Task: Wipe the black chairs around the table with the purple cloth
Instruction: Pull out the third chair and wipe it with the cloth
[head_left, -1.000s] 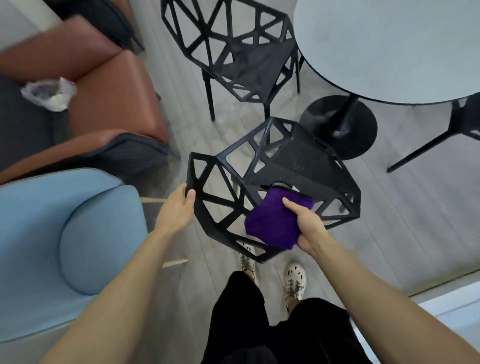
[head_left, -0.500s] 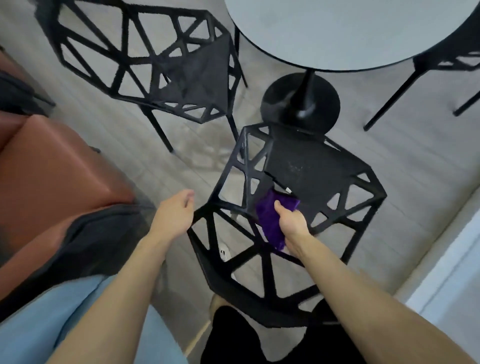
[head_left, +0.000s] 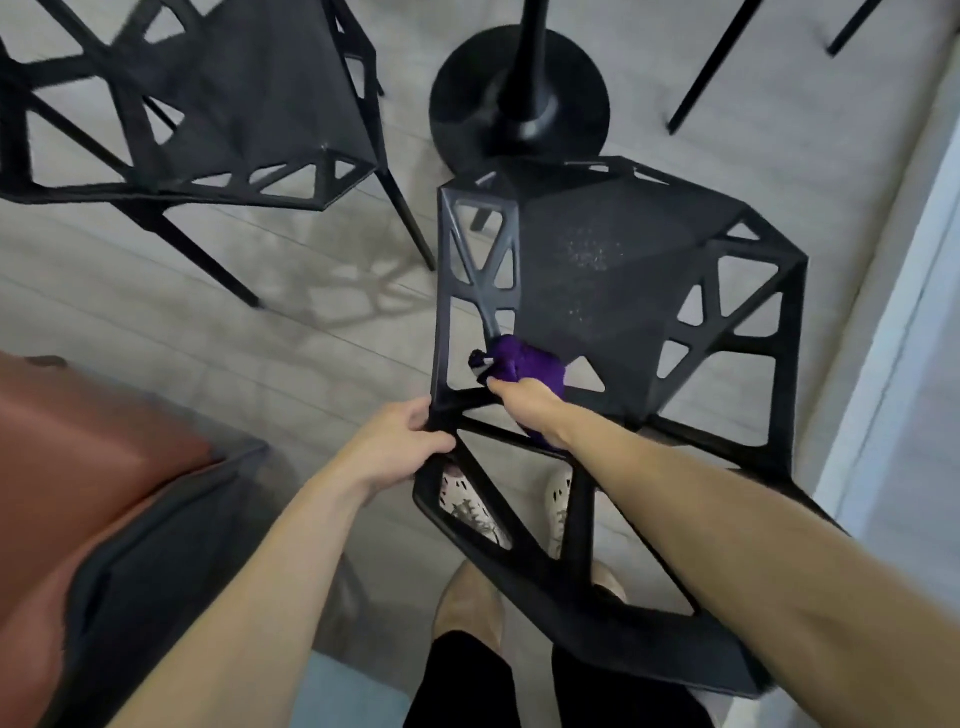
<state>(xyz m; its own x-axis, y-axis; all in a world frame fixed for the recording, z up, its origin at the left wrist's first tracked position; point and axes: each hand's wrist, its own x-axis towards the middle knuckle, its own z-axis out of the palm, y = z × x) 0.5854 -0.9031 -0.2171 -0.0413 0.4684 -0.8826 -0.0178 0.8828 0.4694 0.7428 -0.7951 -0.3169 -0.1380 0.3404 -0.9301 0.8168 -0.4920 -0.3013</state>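
Looked straight down on the nearest black chair (head_left: 623, 249), backrest lattice closest, seat further out toward the table base (head_left: 519, 98). Had the left hand (head_left: 395, 441) curled round the left corner of the frame, fingers wrapped over the bar. Had the right hand (head_left: 524, 400) reaching in through the lattice with the purple cloth (head_left: 530, 364) bunched in its grip, right up against the strut at the seat's near-left corner. Had both hands close together, not touching, with just a bar of frame between. Spotted some pale specks on the middle of the seat. Saw a second black chair (head_left: 249, 104) off to the upper left, well apart from the cloth, plus thin black legs (head_left: 711, 62) of another up top right. Also caught a brown armchair (head_left: 78, 467) at the left edge and pale perforated shoes (head_left: 462, 499) showing through the backrest gaps, down on the grey plank floor (head_left: 311, 338).
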